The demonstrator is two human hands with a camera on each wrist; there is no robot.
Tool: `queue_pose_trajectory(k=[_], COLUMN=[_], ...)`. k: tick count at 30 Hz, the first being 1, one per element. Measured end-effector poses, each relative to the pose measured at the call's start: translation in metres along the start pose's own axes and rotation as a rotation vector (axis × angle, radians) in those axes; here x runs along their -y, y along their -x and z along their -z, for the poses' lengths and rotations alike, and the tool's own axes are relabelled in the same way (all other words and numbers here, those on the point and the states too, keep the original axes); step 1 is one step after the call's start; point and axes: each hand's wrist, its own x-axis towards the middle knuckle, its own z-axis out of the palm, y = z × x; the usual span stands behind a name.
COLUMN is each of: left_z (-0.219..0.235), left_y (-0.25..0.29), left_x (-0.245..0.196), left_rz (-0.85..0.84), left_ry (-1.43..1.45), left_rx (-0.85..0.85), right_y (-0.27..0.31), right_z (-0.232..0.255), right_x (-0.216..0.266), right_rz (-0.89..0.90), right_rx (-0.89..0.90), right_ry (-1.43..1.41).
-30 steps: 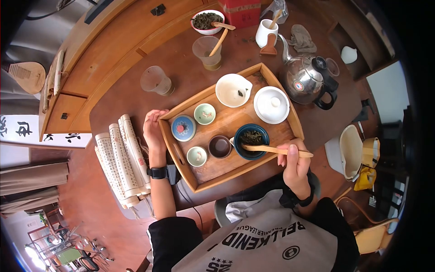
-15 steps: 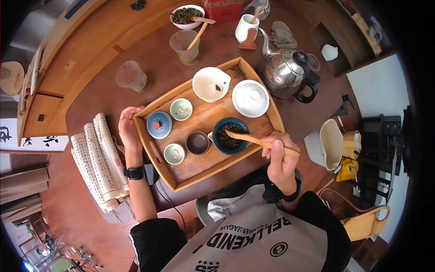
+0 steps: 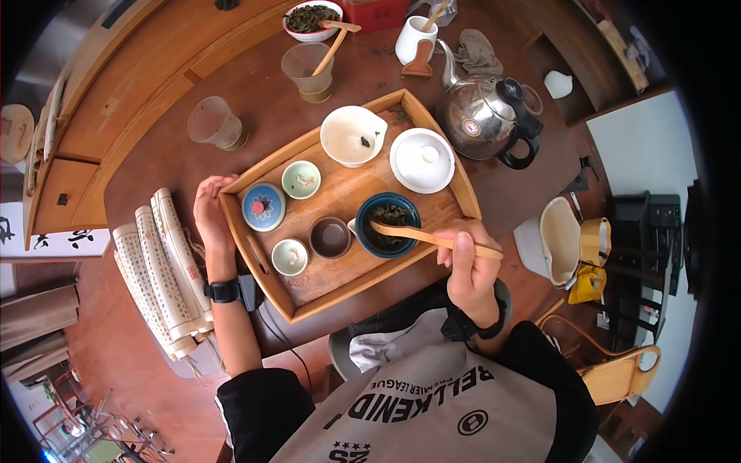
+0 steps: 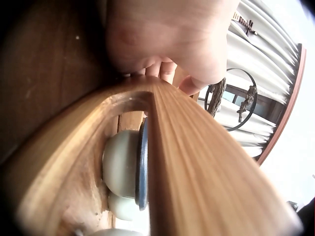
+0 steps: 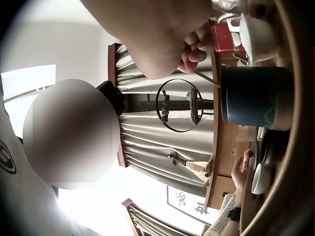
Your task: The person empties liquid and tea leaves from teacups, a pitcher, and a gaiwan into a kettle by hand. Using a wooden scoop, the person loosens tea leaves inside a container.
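Note:
My right hand (image 3: pixel 471 258) pinches a wooden tea scoop (image 3: pixel 413 233) between thumb and fingers. Its far end dips among dark, wet tea leaves (image 3: pixel 392 215) inside a lidless dark blue teapot (image 3: pixel 414 207), also seen from the side as a blue wall (image 5: pixel 248 96) in the right wrist view. At the tray's far left corner, my left hand (image 3: pixel 212 212) grips the wooden tray (image 3: pixel 340 299); its fingers (image 4: pixel 167 70) curl by the rim in the left wrist view. A blue lid (image 3: pixel 262 207), a brown cup (image 3: pixel 330 237) and two pale green cups (image 3: pixel 301 180) stand on the tray.
A white pitcher (image 3: pixel 351 135) and a white lidded bowl (image 3: pixel 422 160) stand at the tray's back. Beyond are a steel kettle (image 3: pixel 478 116), plastic cups (image 3: pixel 214 123) and a bowl of tea leaves (image 3: pixel 312 17). Bamboo scrolls (image 3: pixel 158 270) lie left of the tray.
The head view has shifted, so the tray and hands appear farther left. The scoop's tip has moved within the teapot toward its left side, with leaves stirred about; both hands keep their holds.

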Motion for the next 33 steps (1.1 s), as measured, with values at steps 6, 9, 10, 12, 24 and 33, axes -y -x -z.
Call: queue_pose_trajectory(k=[6,9,10,12,24,33], left_z=[0.001,0.000,0.000,0.001,0.000,0.001], left_y=[0.001,0.000,0.000,0.001,0.000,0.000], left_x=[0.000,0.000,0.000,0.001,0.000,0.001], left_rz=[-0.002,0.004,0.001,-0.001,0.010,0.000], left_ry=[-0.001,0.005,0.004,0.001,0.013,-0.005], left_rx=[0.008,0.000,0.005,0.009,-0.001,0.019], right_y=[0.003,0.002,0.002,0.003,-0.002,-0.001], right_z=[0.007,0.007,0.007,0.006,0.000,0.006], right_x=[0.002,0.003,0.003,0.002,-0.002,0.003], right_rz=[0.101,0.086,0.088,0.089,0.026,0.146], right_rx=[-0.057,-0.058,-0.055,-0.052,-0.003,-0.110], right_ry=[-0.045,-0.014,-0.019,-0.024,0.079,0.001])
